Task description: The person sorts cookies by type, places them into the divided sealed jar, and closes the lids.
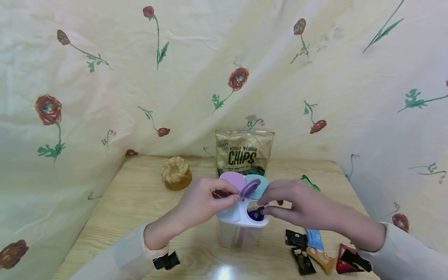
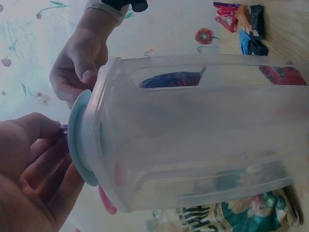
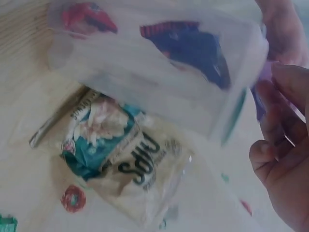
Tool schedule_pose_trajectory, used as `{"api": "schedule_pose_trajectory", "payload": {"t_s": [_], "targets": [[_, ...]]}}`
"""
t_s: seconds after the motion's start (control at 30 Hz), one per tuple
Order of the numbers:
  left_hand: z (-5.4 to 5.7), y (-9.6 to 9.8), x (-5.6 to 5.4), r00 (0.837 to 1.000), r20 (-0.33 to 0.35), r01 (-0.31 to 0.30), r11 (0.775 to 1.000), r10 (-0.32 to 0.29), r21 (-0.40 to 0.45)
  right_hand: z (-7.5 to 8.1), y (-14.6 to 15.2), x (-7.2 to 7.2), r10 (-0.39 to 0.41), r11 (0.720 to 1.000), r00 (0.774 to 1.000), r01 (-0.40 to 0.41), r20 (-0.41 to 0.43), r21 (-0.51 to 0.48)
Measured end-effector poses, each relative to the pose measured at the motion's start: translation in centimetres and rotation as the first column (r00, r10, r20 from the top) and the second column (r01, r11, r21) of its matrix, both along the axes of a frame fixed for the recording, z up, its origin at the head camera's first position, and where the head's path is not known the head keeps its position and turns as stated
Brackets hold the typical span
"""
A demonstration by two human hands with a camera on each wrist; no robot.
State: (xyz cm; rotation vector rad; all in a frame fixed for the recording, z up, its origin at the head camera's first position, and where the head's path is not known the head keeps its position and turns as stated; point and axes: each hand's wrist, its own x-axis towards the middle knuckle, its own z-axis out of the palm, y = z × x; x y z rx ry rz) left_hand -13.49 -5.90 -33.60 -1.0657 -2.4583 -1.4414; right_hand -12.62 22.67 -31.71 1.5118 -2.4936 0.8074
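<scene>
A clear plastic container [image 1: 241,235] with a white top stands on the table, its round flap lids coloured purple, teal and pale blue. My left hand [image 1: 206,198] pinches the raised purple flap lid [image 1: 250,188] at its edge. Beside the uncovered round opening is my right hand [image 1: 297,202], its fingers bent loosely with no packet visible between them. Inside the container, below that opening, a dark blue packet [image 3: 193,50] shows through the wall. Deeper in lies a red packet [image 3: 89,19]. The right fingertips are partly hidden in the right wrist view.
Behind the container stands a bag of chips [image 1: 243,151]. A round bread or cake [image 1: 176,174] sits at the back left. Several small wrapped snacks [image 1: 303,251] lie on the right near a red packet [image 1: 344,258]. A green item [image 1: 309,182] is at the back right.
</scene>
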Motion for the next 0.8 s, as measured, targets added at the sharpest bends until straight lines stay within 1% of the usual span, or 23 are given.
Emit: {"api": "schedule_pose_trajectory", "payload": {"t_s": [0.07,0.2,0.3,0.43,0.5,0.57,0.67,0.77,0.8], "targets": [[-0.2,0.1,0.0,1.0,-0.006,0.0,1.0,0.0,0.0,0.2,1.0,0.0,-0.036,0.999,0.999,0.037,0.023,-0.023],[-0.3,0.2,0.1,1.0,-0.011,-0.004,1.0,0.004,0.003,0.0,3.5,0.3,-0.156,0.988,0.987,0.157,0.029,-0.014],[-0.4,0.2,0.2,1.0,0.0,-0.01,1.0,0.01,0.006,-0.8,5.7,0.8,-0.266,0.964,0.964,0.266,0.017,0.009],[-0.3,0.3,0.2,1.0,0.019,-0.02,1.0,0.02,0.001,-2.6,9.1,1.5,-0.352,0.936,0.932,0.353,0.085,0.012],[-0.2,0.3,0.2,1.0,0.017,-0.023,1.0,0.023,-0.006,-3.8,10.8,1.9,-0.387,0.921,0.911,0.389,0.144,0.018],[-0.1,0.3,0.2,1.0,0.007,-0.026,1.0,0.027,-0.012,-5.0,12.4,2.4,-0.44,0.897,0.879,0.44,0.185,0.039],[-0.1,0.4,0.2,0.999,-0.002,-0.033,0.999,0.032,-0.023,-7.0,14.9,3.2,-0.49,0.87,0.838,0.488,0.24,0.07],[-0.1,0.4,0.2,0.999,0.001,-0.033,0.999,0.033,-0.029,-9.1,17.4,4.0,-0.5,0.863,0.806,0.493,0.316,0.111],[-0.1,0.5,0.2,0.999,0.003,-0.033,0.999,0.033,-0.03,-9.7,18.2,4.3,-0.502,0.862,0.789,0.487,0.355,0.137]]}}
